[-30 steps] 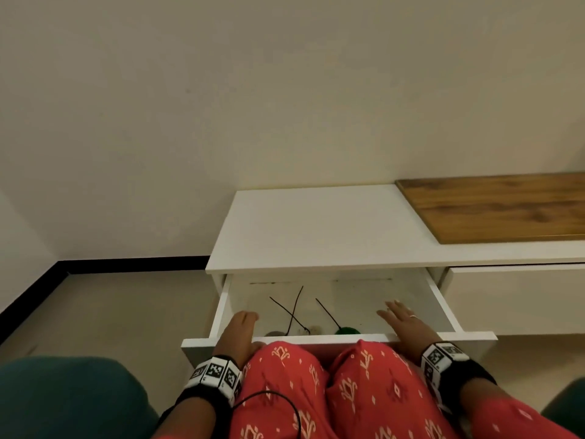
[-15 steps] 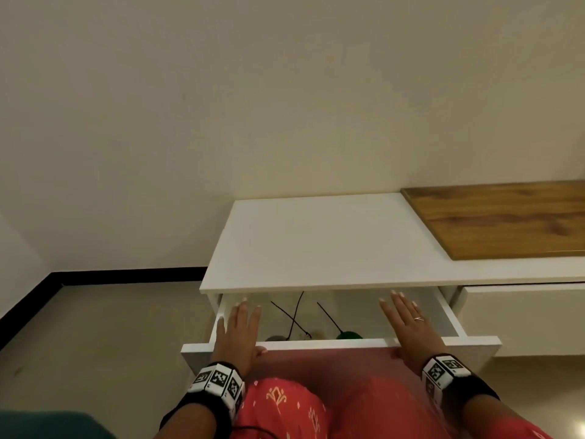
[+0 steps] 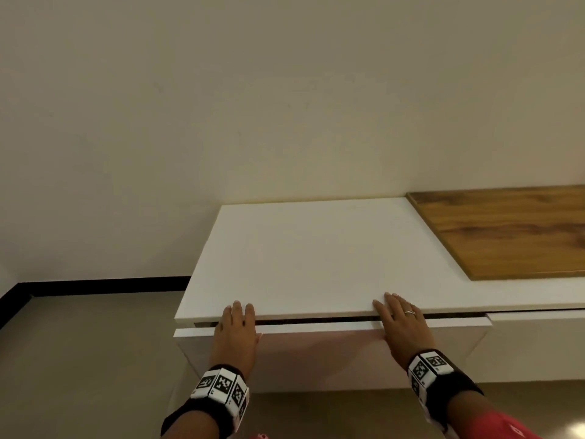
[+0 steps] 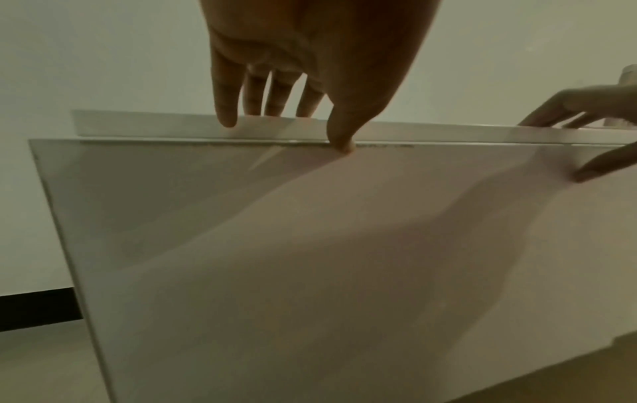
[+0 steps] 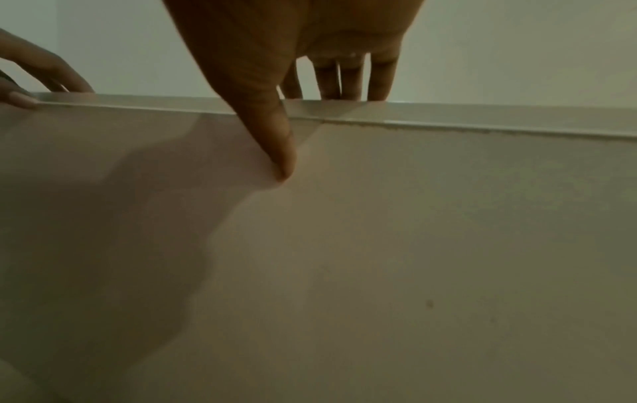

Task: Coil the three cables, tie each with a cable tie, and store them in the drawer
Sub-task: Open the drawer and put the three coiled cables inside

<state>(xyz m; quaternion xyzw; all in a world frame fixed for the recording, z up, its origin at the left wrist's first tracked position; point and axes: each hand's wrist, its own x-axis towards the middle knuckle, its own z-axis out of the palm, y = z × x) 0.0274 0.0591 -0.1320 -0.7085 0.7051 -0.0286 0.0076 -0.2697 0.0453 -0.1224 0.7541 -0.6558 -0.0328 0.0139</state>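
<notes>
Pressing flat against the white drawer (image 3: pixel 316 353) front, both hands with fingers straight and grasping nothing: left hand (image 3: pixel 235 332) near the drawer's left end, right hand (image 3: pixel 402 324) toward its right end, a ring (image 3: pixel 409 312) showing on one finger. Reaching over the drawer's top edge, the fingertips (image 4: pixel 227 120) of each hand touching the front edge of the white tabletop (image 3: pixel 316 255), thumbs lying on the drawer face. Standing almost shut, the drawer, with only a thin dark gap left under the tabletop. Hiding from every view, the cables and ties. Lying on the tabletop to the right, a wooden board (image 3: pixel 506 229). Wearing black bands with printed markers (image 3: pixel 221 388), both wrists.
</notes>
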